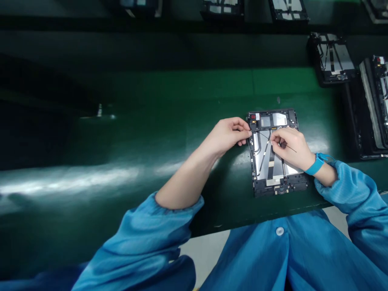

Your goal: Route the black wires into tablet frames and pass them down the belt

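An opened tablet [262, 161] lies flat on the green bench, its silver battery plates, flat ribbon cables and dark circuit parts exposed. Over its upper right area, my right hand [292, 145] is closed in a pinch on a thin black cable [291, 149], whose loose end sticks out to the right below the knuckles. My left hand [232, 133] has thumb and forefinger pressed together at the tablet's upper left edge. What sits between those left fingertips is too small to tell. A thin dark line runs across the tablet between both hands.
The bench has a green mat [169, 133]. At the right stand another opened tablet unit [336, 56] and a stack of dark tablet parts [372, 109]. More opened units [289, 8] sit on a shelf along the back. The bench's front edge is close to my body.
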The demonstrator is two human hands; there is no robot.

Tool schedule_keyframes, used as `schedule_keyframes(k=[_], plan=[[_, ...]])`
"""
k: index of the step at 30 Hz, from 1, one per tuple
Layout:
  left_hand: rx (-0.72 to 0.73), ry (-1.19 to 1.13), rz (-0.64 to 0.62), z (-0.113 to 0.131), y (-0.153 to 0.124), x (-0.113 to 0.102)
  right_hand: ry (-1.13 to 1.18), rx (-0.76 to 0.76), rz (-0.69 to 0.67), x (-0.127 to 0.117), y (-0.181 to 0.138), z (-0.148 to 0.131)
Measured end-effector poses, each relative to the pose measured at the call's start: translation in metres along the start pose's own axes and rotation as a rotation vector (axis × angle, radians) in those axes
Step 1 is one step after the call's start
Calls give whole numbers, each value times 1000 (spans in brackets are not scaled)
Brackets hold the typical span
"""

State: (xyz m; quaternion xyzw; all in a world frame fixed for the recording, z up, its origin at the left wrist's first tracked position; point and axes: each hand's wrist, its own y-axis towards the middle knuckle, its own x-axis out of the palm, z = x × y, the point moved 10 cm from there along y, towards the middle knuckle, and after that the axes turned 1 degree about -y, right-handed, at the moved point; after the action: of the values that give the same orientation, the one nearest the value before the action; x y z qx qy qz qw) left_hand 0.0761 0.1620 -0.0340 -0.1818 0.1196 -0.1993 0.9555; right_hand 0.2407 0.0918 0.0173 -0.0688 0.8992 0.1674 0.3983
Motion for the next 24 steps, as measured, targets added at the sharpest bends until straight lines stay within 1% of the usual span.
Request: schedule_keyframes(k=[2,5,8,11,13,15,20,24], plan=[[65,257,-30,17,2,-2,7,2,9,-1,1,0],[226,640,-64,47,8,3,24,11,22,-3,1,1],[304,830,-150,63,15,17,40,14,33,-4,1,2],[310,916,-245,67,19,29,60,9,39,-5,1,3],[297,944,-275,66,19,30,67,15,32,-3,1,4],[297,951,-281,66,19,29,71,26,21,-2,1,5],[331,909,-249,65,23,25,77,38,6,-2,2,4],[307,987,-256,63,26,26,76,35,14,-2,2,3]])
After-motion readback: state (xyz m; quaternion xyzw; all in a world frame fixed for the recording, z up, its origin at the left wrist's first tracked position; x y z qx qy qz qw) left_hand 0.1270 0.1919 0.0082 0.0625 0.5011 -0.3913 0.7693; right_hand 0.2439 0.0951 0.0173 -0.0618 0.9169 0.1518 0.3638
